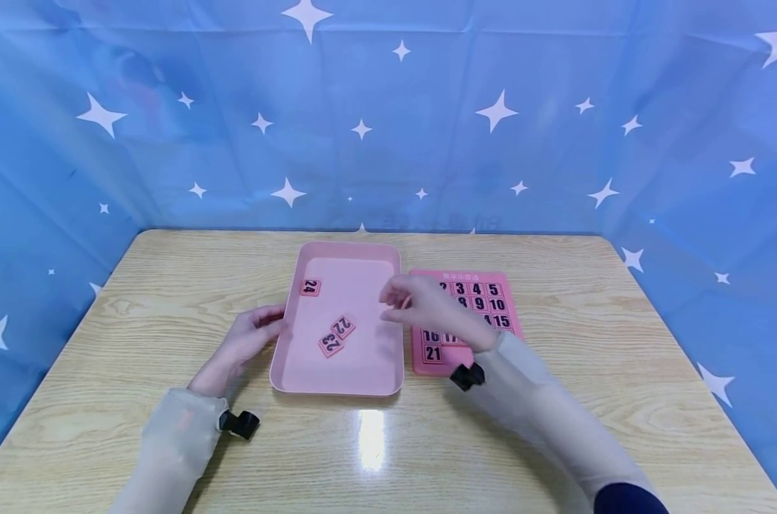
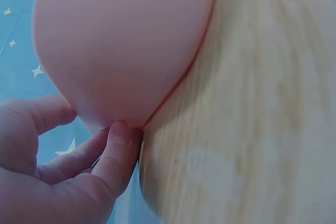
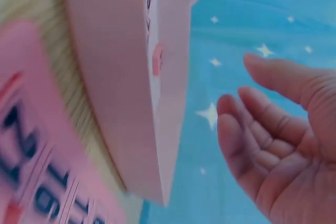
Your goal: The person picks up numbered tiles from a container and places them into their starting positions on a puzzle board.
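A pink tray (image 1: 369, 371) lies on the table with three numbered tiles inside. Tile 24 (image 1: 310, 288) is near its left wall, while tile 22 (image 1: 343, 327) and tile 23 (image 1: 330, 345) lie tilted side by side lower down. My left hand (image 1: 250, 339) holds the tray's left edge between thumb and fingers. Over the tray's right wall hovers my right hand (image 1: 427, 303), its fingers loosely curved with nothing between them. Under the right forearm is a pink number board (image 1: 459, 360), partly hidden, with rows of tiles down to tile 21 (image 1: 433, 354) at bottom left.
The light wooden table (image 1: 593, 321) ends at a blue curtain (image 1: 388, 157) with white stars behind and at both sides. The number board sits close to the tray's right wall. A black wrist camera (image 1: 468, 375) on the right sleeve overhangs the board's lower edge.
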A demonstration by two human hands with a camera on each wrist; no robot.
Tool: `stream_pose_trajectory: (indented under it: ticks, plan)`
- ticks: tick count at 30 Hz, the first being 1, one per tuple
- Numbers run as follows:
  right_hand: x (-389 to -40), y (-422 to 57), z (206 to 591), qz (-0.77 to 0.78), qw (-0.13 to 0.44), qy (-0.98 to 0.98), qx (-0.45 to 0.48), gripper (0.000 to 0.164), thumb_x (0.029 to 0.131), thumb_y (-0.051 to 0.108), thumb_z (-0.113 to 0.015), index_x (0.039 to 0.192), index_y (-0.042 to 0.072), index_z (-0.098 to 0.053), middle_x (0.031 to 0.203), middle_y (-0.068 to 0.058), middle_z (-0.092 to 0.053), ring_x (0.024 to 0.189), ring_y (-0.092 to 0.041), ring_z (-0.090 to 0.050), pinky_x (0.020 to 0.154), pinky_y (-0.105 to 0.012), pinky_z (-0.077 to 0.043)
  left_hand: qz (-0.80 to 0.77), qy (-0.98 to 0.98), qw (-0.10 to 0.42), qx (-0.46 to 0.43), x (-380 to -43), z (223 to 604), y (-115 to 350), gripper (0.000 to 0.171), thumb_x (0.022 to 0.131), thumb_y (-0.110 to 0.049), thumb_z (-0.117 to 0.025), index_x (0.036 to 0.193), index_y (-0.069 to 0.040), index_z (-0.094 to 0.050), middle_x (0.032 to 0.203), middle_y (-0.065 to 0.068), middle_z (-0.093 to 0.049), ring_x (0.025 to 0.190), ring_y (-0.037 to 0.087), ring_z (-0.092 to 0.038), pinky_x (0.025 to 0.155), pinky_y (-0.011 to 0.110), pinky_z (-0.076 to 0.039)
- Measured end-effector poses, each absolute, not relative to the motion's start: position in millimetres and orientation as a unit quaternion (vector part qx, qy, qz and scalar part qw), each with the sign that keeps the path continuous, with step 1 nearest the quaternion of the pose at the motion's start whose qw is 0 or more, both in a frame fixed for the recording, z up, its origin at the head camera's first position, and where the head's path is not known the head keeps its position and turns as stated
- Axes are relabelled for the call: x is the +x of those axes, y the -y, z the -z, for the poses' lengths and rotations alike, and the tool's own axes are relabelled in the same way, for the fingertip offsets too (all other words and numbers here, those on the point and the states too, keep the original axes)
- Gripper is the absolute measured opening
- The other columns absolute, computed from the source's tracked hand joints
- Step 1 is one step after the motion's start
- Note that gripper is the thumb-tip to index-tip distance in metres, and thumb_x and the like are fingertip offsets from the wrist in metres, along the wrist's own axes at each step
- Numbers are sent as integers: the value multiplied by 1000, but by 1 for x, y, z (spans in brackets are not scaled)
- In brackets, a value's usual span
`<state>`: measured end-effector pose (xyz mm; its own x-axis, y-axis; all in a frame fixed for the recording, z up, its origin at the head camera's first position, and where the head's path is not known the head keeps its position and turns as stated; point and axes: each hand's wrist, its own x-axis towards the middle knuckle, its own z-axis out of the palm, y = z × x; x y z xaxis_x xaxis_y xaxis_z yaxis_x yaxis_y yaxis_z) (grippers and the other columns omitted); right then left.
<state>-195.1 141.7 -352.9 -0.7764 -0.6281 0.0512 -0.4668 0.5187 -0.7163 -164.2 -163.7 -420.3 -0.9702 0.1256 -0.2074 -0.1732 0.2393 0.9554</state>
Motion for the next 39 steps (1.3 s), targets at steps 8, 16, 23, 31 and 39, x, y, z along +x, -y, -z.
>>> stream_pose_trajectory:
  ticks: [8, 16, 23, 31, 39]
  plan:
    - [-224, -96, 366, 401, 215, -813, -363, 26, 79, -1, -70, 104, -7, -65, 101, -20, -66, 87, -18, -63, 81, -25, -52, -615, -779, 119, -11, -165, 421, 164, 43, 91, -3, -54, 129, 16, -44, 126, 32, -50, 91, 3, -54, 79, 14, -47]
    - [-239, -76, 373, 478, 295, -789, -247, 31, 82, 0, -67, 113, -5, -64, 111, -19, -65, 92, -14, -61, 84, -22, -48, -614, -780, 121, -11, -164, 420, 164, 43, 91, -4, -54, 129, 16, -44, 126, 32, -50, 92, 5, -54, 79, 13, -46]
    - [-247, -73, 383, 515, 307, -783, -165, 31, 79, -1, -70, 110, 1, -67, 104, -12, -68, 91, -14, -60, 85, -23, -47, -614, -780, 121, -11, -164, 420, 164, 44, 91, -4, -54, 129, 15, -44, 126, 32, -50, 93, 6, -54, 79, 13, -46]
    - [-254, -76, 396, 491, 353, -781, -152, 36, 78, -6, -68, 113, 1, -66, 106, -9, -69, 95, -14, -62, 87, -22, -47, -613, -781, 115, -11, -164, 421, 164, 42, 91, -1, -54, 128, 16, -44, 127, 33, -49, 94, 6, -54, 79, 13, -46]
    - [-258, -76, 402, 450, 376, -788, -189, 39, 74, -13, -68, 112, -3, -65, 102, -11, -68, 88, -13, -62, 80, -21, -50, -613, -781, 118, -11, -164, 421, 164, 43, 91, -2, -54, 128, 16, -44, 126, 33, -49, 94, 7, -55, 79, 13, -46]
